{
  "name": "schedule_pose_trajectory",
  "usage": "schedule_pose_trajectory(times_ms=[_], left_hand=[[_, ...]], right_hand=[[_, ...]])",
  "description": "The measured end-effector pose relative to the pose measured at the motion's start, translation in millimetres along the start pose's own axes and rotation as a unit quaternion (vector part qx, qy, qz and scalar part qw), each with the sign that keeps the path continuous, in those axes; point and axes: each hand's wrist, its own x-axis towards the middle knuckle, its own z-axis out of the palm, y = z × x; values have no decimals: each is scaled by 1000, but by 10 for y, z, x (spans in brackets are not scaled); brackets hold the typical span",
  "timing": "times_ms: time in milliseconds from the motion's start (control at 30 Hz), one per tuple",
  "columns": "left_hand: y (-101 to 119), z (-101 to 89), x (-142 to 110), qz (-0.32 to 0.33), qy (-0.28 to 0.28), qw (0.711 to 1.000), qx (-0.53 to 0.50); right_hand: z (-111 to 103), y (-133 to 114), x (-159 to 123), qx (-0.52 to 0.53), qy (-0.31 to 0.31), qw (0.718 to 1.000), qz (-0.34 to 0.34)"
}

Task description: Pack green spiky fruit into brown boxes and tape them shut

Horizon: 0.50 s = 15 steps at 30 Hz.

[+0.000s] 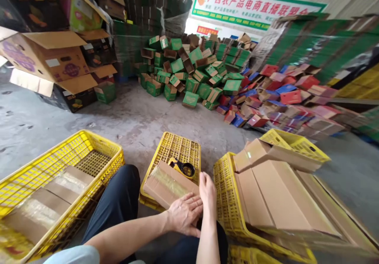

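Observation:
A taped cardboard box [168, 183] lies on an upturned yellow crate [180, 141] in front of my knees. Clear tape runs along its top. My left hand [186, 214] rests flat over the box's near right end, fingers stretched out. At that same end my right hand [208, 191] is held edge-on, its fingers extended and close against the box's side; its palm is hidden. Neither hand visibly grips anything. Just behind the box, on the crate, sits a yellow and black tape dispenser [183, 167].
To the left, a yellow crate [102, 143] contains taped boxes [69, 183]. Another yellow crate [226, 193] on the right bears untaped cartons [284, 193]. Green boxes [191, 98] and red-blue boxes [290, 96] are heaped beyond, with large cartons [56, 56] stacked at left.

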Motion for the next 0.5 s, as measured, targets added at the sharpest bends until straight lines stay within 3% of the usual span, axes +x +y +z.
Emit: schedule_pose_trajectory(times_ms=[100,200,267,333,400,500], left_hand=[[-67,-190,-99,-4,9,999,-37],[-360,-425,-348,-69,55,995,-42],[-675,-572,-541,-157,132,978,-35],[-1003,-679,-701,-207,162,964,-30],[-1255,-728,-804,-263,163,949,-67],[-1410,-700,-878,-317,125,930,-137]], right_hand=[[200,228,-304,21,-17,996,87],[522,388,-479,38,-39,992,110],[690,443,-512,36,-17,994,101],[792,476,-497,36,12,995,90],[857,515,-462,57,51,994,84],[959,616,-432,95,154,982,55]])
